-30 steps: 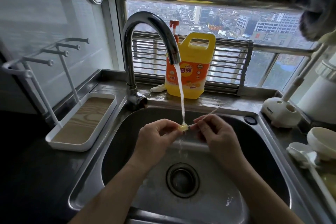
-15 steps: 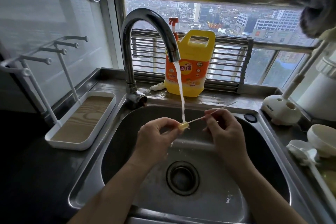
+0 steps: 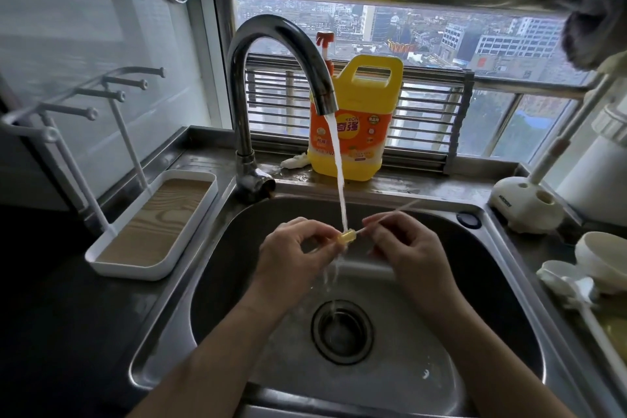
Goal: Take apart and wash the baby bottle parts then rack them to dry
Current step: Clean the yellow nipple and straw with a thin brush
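Over the steel sink (image 3: 502, 282), my left hand (image 3: 293, 253) pinches a small yellow bottle part (image 3: 346, 236) under the running water from the tap (image 3: 281, 54). My right hand (image 3: 409, 248) pinches a thin straw brush (image 3: 395, 211) whose tip goes into the yellow part; its handle points up and right. The white drying rack (image 3: 149, 224) with upright pegs stands on the counter at the left, with nothing on it.
A yellow detergent jug (image 3: 359, 125) stands behind the tap on the sill. At the right counter lie a white brush stand (image 3: 522, 204), a white bowl-like part (image 3: 604, 258) and a white spoon-like piece (image 3: 566, 282). The drain (image 3: 342, 331) is below the hands.
My right hand drew the thin brush out to the right, then pushed it back toward the yellow part. The left hand stayed under the stream.
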